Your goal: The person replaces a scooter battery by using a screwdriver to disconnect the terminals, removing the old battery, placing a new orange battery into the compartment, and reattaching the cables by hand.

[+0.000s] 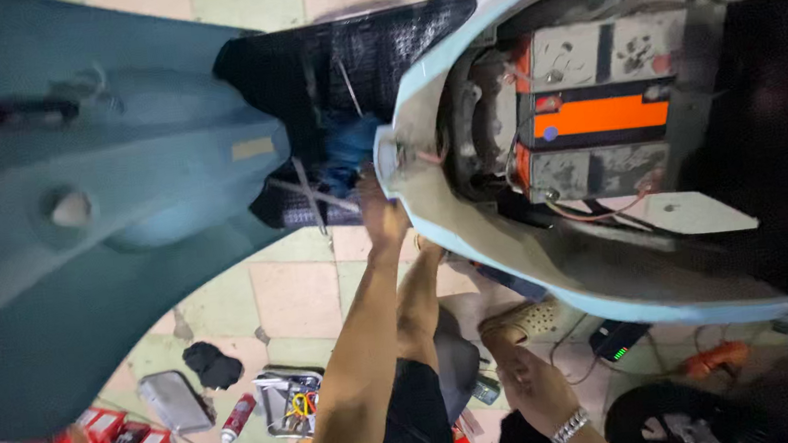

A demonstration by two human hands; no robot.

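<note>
Several thin red wires point(605, 211) left trailing loose inside the pale blue plastic scooter body shell point(473, 243), close against the orange-and-grey block battery point(596, 115). Could have snagged or pulled free if the shell were jolted, judging by the slack. Could also have slipped or scraped knuckles at the shell's front lip, where the edge looked narrow and worn.

Left hand point(382, 215) raised against that front lip, beside the black textured footboard mat point(349, 52) ahead of the shell. Fingers point(373, 187) pressed to the lip's edge, but hidden from behind; could not tell whether clenched round it or merely resting.

Right hand point(536, 391), wearing a silver link wristband point(571, 427), held low beneath the shell near a beige perforated sandal point(519, 320). Fingers loosely curled, contents not visible; could not tell whether grasping anything.
</note>
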